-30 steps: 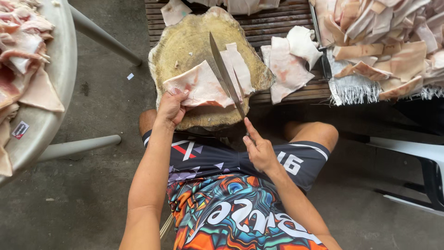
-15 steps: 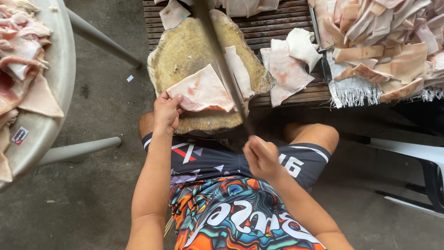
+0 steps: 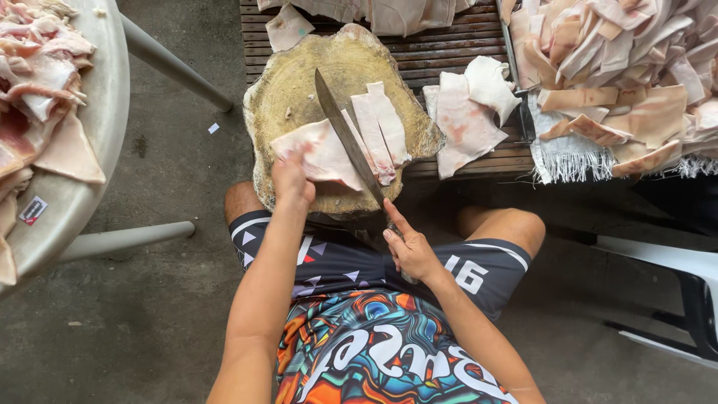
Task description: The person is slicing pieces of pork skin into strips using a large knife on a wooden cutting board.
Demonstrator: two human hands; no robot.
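Observation:
A round wooden chopping block (image 3: 284,90) stands in front of my knees. On it lies a pale slab of pork skin (image 3: 318,153), and my left hand (image 3: 292,179) presses down on its near edge. My right hand (image 3: 407,247) grips the handle of a long knife (image 3: 348,138), whose blade lies down across the slab. To the right of the blade lie three cut strips (image 3: 381,127).
A slatted wooden bench (image 3: 449,45) behind the block holds loose skin pieces (image 3: 467,112) and a big heap of cut pieces (image 3: 628,75). A round grey table (image 3: 82,157) at the left carries more meat. A white plastic chair (image 3: 673,269) is at the right.
The knife rose with a blur half a second ago and has come down across the slab. One more strip now lies beside the earlier ones.

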